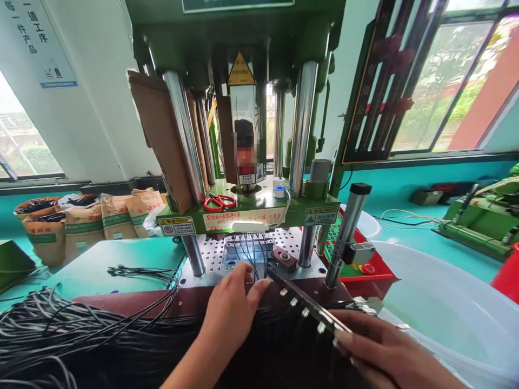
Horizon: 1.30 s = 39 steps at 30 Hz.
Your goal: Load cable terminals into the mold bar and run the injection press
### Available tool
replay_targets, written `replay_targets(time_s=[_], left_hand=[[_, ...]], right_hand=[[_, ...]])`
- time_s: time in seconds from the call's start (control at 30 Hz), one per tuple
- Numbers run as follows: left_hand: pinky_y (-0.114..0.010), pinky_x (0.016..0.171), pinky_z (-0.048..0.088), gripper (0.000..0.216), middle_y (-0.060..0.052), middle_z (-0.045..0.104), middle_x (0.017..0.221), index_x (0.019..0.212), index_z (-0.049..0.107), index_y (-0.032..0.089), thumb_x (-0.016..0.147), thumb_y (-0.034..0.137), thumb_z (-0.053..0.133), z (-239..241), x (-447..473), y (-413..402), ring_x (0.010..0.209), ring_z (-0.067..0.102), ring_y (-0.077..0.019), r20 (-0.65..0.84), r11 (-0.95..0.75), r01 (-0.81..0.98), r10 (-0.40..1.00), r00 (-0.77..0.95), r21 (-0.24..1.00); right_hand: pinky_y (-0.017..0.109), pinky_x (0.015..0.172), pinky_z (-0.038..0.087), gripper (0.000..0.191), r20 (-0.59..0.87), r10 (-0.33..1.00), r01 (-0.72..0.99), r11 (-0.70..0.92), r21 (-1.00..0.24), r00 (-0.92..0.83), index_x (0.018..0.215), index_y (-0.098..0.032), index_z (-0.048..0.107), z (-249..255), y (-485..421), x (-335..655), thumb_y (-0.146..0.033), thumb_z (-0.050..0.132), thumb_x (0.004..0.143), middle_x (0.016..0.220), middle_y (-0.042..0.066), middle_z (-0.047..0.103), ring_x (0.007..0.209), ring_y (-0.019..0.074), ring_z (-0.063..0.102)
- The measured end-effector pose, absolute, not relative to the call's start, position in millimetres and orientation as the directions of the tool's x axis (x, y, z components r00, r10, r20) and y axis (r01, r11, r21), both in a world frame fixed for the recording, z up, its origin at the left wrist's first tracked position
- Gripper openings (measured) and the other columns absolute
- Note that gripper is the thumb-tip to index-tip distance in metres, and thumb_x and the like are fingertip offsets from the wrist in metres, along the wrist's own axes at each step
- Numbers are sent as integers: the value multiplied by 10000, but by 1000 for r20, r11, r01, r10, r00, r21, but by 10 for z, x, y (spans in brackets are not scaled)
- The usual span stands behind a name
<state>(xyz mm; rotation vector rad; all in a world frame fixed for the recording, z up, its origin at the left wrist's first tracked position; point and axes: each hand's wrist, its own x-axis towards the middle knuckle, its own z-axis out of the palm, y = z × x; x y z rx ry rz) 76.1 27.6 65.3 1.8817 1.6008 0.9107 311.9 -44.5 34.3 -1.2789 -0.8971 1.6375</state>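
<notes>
Black wires (pixel 251 256) run straight ahead from the nearer left hand (pixel 231 308), fingers curled onto them, while the right hand (pixel 385 351) (fingers clamped) holds the slanted bar (pixel 304 305).

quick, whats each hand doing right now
Left hand: fingers curled on the black cables at the mould.
Right hand: closed on a metal bar carrying connectors.

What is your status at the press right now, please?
Left hand fingers on black cables at the mold block. Right hand holds metal bar of connectors. Cable bundle lies left.
</notes>
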Motion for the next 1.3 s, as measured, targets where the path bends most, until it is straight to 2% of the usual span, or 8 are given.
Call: replay_targets(time_s=[0.07, 0.2, 0.33, 0.67, 0.83, 0.97, 1.17, 1.3], left_hand=[[-330, 767, 399, 379, -91, 650, 908, 1022, 553, 173, 728, 377, 674, 547, 719, 424, 920, 593, -279, 96, -109, 672, 994, 57, 733], [-245, 543, 359, 424, 15, 575, 693, 902, 542, 169, 539, 188, 762, 282, 707, 645, 645, 561, -184, -150, 73, 554, 984, 94, 829], [-217, 440, 308, 382, 60, 546, 577, 938, 485, 183, 601, 143, 661, 403, 691, 713, 482, 506, -132, -220, 147, 466, 969, 107, 872], [-210, 397, 379, 377, 42, 615, 547, 935, 386, 212, 658, 169, 638, 742, 595, 678, 426, 540, -128, -313, 236, 328, 927, 205, 915], [-231, 390, 399, 343, 53, 586, 541, 919, 396, 196, 665, 144, 621, 571, 542, 606, 405, 519, -126, -333, 252, 331, 917, 217, 909], [-274, 455, 429, 236, 37, 569, 611, 890, 474, 187, 698, 191, 610, 528, 489, 516, 474, 562, -155, -294, 172, 451, 931, 217, 876], [-407, 871, 396, 179, -94, 666, 967, 897, 638, 195, 769, 308, 582, 688, 503, 255, 990, 571, -295, -39, -152, 798, 976, 215, 583], [-381, 958, 324, 223, -88, 637, 1036, 946, 643, 192, 741, 280, 636, 684, 424, 379, 1063, 515, -283, -17, -63, 665, 993, 114, 744]], right_hand=[[109, 272, 192, 298, -384, 916, -176, -399, -900, -112, 939, -211, 687, 428, -286, 3218, -423, 743, 737, 532, -73, 503, 330, 16, 280], [119, 298, 249, 222, -349, 931, 30, -348, -937, -107, 745, -167, 631, 503, 70, 3327, -377, 704, 749, 541, -54, 524, 355, 29, 353], [130, 335, 276, 227, -351, 921, 235, -308, -922, -169, 700, -162, 618, 496, 394, 3322, -375, 660, 764, 497, -40, 545, 364, 44, 409], [205, 681, 450, 313, -194, 757, 462, 157, -873, -624, 953, -166, 765, 394, 1176, 2744, -378, 692, 735, 810, 11, 726, 777, 158, 626], [217, 642, 443, 270, -197, 709, 541, 299, -786, -677, 947, -181, 777, 187, 1256, 2575, -279, 657, 725, 782, 1, 744, 731, 170, 638], [272, 726, 452, 250, -111, 818, 639, 349, -685, -565, 897, -151, 771, 207, 1381, 2600, -260, 581, 777, 844, 52, 753, 818, 223, 653], [384, 985, 360, 472, 50, 922, 761, 346, -548, -384, 1128, -146, 674, 350, 1884, 2156, -491, 430, 917, 1164, 149, 676, 1161, 294, 542], [476, 987, 388, 488, 54, 922, 799, 361, -481, -384, 1182, -167, 605, 353, 2053, 1635, -548, 501, 895, 1223, 111, 631, 1111, 259, 579]])
